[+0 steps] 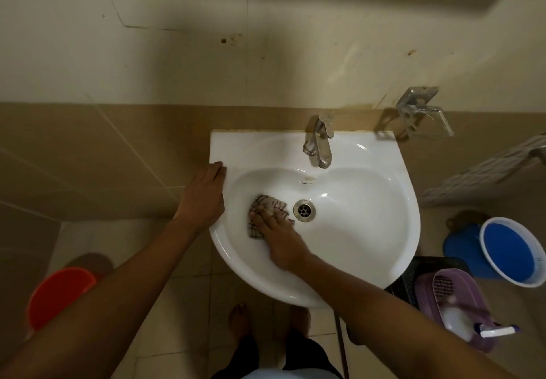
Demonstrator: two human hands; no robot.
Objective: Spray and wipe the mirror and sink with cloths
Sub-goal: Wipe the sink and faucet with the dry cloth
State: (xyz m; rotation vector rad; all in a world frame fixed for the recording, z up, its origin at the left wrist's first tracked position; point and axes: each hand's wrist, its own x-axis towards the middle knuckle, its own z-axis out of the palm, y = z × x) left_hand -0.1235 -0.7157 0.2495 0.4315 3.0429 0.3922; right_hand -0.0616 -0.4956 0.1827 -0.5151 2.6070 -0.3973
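Pressing flat w/ fingers spread, the right hand (277, 236) pins a checked cloth (267, 213) against the basin floor, just left of the drain (304, 210); palm down, not a closed grip, cloth bunched under the fingertips. Left hand (202, 196) lies open on the sink's left rim, fingers straight & together, holding nothing, fingertips at the rim's back-left corner. Both forearms bare, reaching in from the bottom of the view.

White sink (384, 225) is wall-mounted, w/ a chrome tap (319, 142) at the back centre, spout over the bowl. Metal bracket (416, 109) on the wall just right of the sink's back edge.

On the floor: orange bucket (56, 296) at left; blue bucket w/ white rim (512, 253) at right; nearer, a purple basket (455, 307) w/ a white spray bottle (461, 319) in it, blurred. Bare feet (240, 319) under the sink front. Mirror not in view.
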